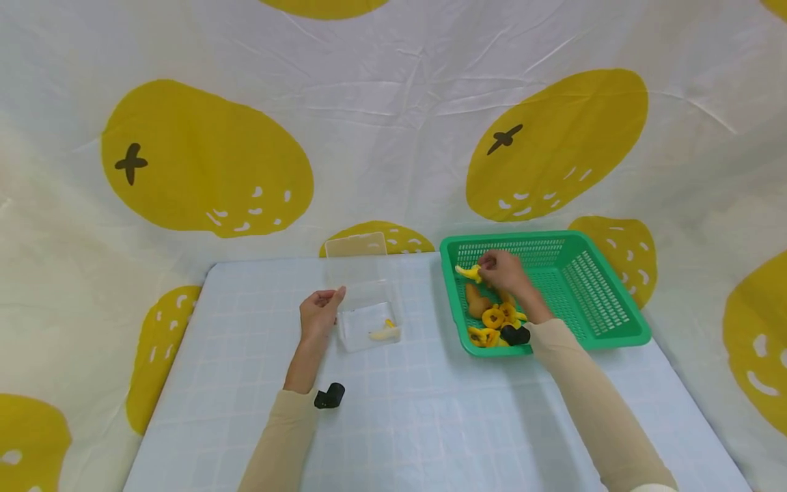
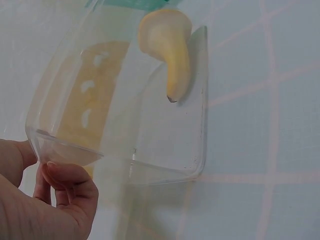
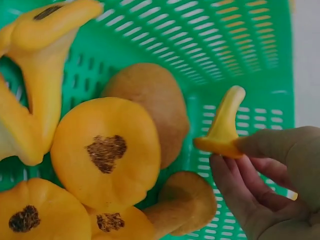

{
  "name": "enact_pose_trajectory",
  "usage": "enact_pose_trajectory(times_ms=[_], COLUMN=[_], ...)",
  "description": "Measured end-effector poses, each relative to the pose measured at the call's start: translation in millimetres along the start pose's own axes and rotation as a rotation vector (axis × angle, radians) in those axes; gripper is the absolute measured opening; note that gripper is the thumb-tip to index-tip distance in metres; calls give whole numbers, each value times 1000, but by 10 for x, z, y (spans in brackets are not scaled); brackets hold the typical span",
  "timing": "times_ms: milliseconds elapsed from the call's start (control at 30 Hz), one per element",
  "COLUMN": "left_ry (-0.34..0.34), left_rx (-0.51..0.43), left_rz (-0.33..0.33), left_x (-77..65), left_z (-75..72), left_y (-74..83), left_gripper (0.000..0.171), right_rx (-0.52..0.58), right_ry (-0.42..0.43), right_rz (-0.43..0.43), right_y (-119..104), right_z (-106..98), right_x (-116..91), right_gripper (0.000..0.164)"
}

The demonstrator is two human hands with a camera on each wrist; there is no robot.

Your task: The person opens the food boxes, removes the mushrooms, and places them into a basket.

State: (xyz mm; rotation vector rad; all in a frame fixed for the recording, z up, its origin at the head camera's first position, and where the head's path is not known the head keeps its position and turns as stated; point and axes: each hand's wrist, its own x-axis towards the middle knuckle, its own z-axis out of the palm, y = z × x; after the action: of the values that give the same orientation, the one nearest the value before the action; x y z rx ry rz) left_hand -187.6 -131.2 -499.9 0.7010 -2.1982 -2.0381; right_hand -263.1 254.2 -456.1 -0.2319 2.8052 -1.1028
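In the right wrist view, my right hand pinches a small yellow toy mushroom by the edge of its cap, stem pointing up. This is over the left side of a green basket. Below and beside it lie orange-yellow mushrooms with dark patches and brown ones. My left hand holds the left edge of a clear plastic box between thumb and curled fingers. Inside the box rests a yellow mushroom with a pale cap. The box's clear lid stands raised at the back.
A light blue checked cloth covers the table. Behind it hangs a white curtain printed with big yellow shapes. The basket stands to the right of the box, near the table's far edge.
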Motion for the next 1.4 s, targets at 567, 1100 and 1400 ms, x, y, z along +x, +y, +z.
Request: enact_pose_trajectory(times_ms=[567,1100,1400], left_ry=[-8,8,12], left_rx=[21,2,-3], left_rz=[-29,-11,-2], left_x=[-7,6,0], left_z=[24,16,27], left_y=[8,-13,-17], left_gripper=[34,35,34], right_rx=[-45,69,135], right_ry=[22,26,30], right_rz=[-36,-177,-228], right_y=[25,-530,-779], right_z=[84,74,237], right_x=[29,-119,-187], right_gripper=[26,27,21])
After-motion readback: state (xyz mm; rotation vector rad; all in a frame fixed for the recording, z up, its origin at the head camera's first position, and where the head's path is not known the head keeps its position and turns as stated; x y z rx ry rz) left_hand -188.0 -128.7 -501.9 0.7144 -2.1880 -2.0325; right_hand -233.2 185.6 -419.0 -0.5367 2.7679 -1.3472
